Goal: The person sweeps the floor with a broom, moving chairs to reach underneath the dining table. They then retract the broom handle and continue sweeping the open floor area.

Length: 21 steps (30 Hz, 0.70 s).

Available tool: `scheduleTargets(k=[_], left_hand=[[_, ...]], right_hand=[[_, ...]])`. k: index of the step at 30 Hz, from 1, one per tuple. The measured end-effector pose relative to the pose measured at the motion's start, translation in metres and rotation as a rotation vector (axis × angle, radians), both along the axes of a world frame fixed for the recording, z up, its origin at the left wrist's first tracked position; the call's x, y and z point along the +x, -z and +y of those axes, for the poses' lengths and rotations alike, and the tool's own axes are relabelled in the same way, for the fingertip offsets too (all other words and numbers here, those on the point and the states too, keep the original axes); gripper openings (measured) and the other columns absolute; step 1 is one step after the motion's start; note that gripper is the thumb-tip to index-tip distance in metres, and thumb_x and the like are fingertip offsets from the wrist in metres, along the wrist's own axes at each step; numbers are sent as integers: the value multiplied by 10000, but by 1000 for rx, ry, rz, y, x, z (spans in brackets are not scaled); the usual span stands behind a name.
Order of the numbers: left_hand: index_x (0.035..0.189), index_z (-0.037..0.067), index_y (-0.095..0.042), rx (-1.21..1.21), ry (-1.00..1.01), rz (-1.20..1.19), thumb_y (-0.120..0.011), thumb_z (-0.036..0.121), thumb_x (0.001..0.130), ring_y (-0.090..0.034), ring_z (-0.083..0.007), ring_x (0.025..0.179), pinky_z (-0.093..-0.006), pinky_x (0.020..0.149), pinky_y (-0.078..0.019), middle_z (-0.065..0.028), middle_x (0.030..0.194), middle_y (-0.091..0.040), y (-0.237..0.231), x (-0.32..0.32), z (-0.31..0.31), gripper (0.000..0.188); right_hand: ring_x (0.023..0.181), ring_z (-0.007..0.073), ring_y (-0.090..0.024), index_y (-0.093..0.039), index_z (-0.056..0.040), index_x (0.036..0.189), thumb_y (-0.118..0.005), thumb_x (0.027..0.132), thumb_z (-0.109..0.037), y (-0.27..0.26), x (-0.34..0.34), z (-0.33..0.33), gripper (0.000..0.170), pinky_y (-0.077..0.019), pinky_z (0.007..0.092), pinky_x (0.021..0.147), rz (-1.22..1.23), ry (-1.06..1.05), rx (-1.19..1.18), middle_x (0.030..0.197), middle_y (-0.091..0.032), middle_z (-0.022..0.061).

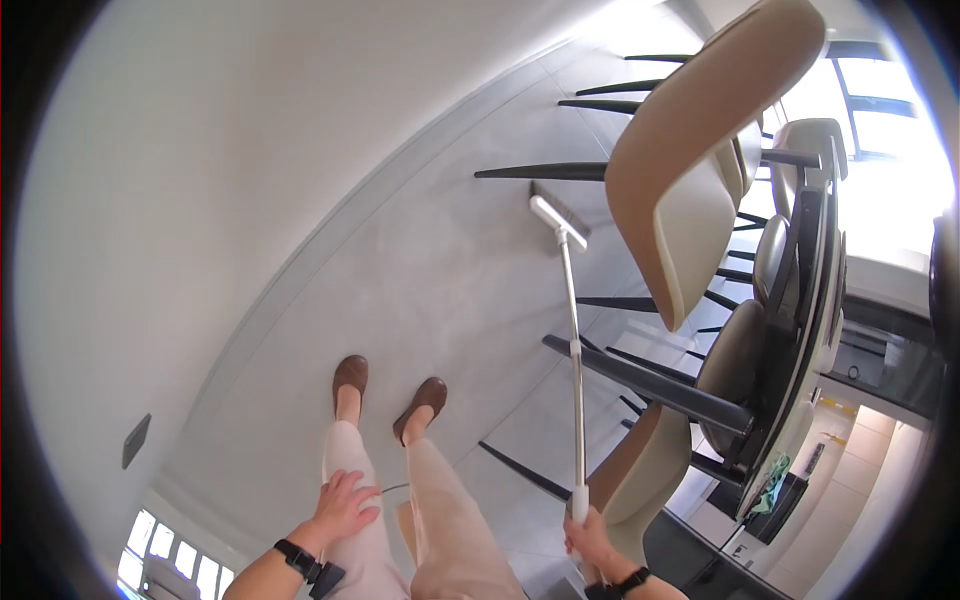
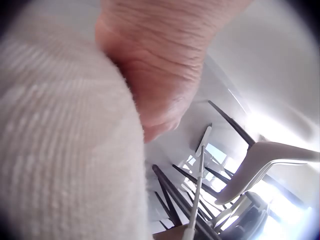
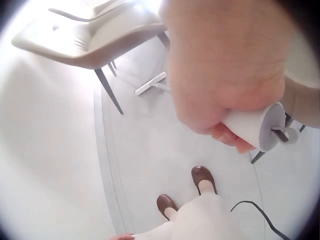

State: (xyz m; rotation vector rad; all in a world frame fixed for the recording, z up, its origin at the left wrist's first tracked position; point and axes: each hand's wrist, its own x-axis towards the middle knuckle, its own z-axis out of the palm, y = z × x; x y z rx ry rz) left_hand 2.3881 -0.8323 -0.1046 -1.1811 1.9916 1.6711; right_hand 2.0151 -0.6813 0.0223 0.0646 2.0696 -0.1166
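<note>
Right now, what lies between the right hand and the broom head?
In the head view, the pole runs from the right hand to the broom head.

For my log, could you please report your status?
Right hand gripping long white-and-silver broom. Left hand on pale trouser leg. Possible obstruction: beige, black-legged chair beside broom head.

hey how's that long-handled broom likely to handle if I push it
The broom should feel stiff, since its pole runs straight. It's probably light for its length: the pole is slim and only the right hand grips it. The wide head might twist under a push, as it meets the pole at one narrow joint.
</note>
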Motion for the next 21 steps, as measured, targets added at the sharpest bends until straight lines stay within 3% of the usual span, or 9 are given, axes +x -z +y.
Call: scheduleTargets(k=[5, 7, 9, 11, 14, 16, 18, 19, 21], left_hand=[[1040, 182, -615, 32, 319, -125, -552, 321, 749, -365, -307, 1133, -472, 883, -354, -111, 1160, -467, -22, -21, -9, 328], [1051, 156, -607, -20, 332, 8, -529, 291, 765, -442, -300, 1076, -437, 859, -391, -109, 1099, -523, -39, -45, -13, 325], [1058, 105, -592, 160, 295, 131, -515, 277, 782, -519, -305, 989, -395, 836, -423, -119, 1027, -572, -63, -75, -27, 334], [1067, 66, -578, 260, 244, 340, -499, 309, 817, -554, -310, 941, -371, 819, -439, -129, 995, -597, -92, -100, -39, 358], [1115, 56, -549, 621, 151, 441, -464, 407, 863, -552, -279, 974, -367, 806, -448, -130, 1018, -592, -143, -136, -52, 441], [1146, 55, -527, 718, 106, 457, -450, 437, 872, -555, -258, 974, -368, 778, -465, -117, 1026, -589, -180, -153, -64, 477], [1215, 57, -456, 1073, -71, 374, -432, 486, 871, -549, -199, 960, -332, 671, -505, -90, 1025, -566, -228, -164, -100, 550], [1215, 57, -456, 1060, -64, 369, -432, 486, 871, -549, -199, 960, -332, 671, -505, -90, 1025, -566, -237, -164, -109, 550], [1220, 50, -421, 989, -422, 482, -431, 510, 866, -558, -154, 899, -269, 582, -513, -73, 1010, -545, -251, -170, -126, 581]], right_hand=[[444, 133, -497, -416, 14, 844, -517, 774, -44, -116, 22, -35, 136, -441, 293, 391, -154, 9, 33, 588, -469, 50], [484, 127, -492, -418, 23, 892, -523, 777, -44, -153, 33, -47, 169, -421, 273, 422, -229, 44, 94, 605, -473, 52], [455, 108, -476, -444, 3, 899, -516, 761, -38, -188, 43, -58, 160, -401, 250, 393, -290, 170, 21, 597, -476, 29], [427, 90, -460, -470, -18, 905, -509, 746, -32, -207, 47, -75, 165, -380, 226, 364, -345, 290, -63, 590, -479, 5], [512, 111, -460, -431, 29, 954, -513, 783, -43, -220, 55, -115, 202, -387, 244, 453, -516, 366, -42, 634, -465, 43], [528, 95, -420, -436, 28, 1009, -500, 806, -76, -218, 60, -135, 237, -361, 222, 482, -628, 633, -284, 670, -452, 29], [576, 148, -547, -459, 11, 988, -496, 817, -94, -196, 54, -148, 203, -456, 302, 478, -869, 886, -443, 721, -494, 71], [623, 148, -553, -469, 9, 1007, -480, 845, -128, -198, 56, -166, 212, -454, 295, 516, -931, 874, -524, 749, -503, 62], [672, 143, -561, -485, 9, 1015, -464, 886, -200, -208, 65, -214, 246, -456, 287, 562, -920, 777, -605, 789, -522, 59]])
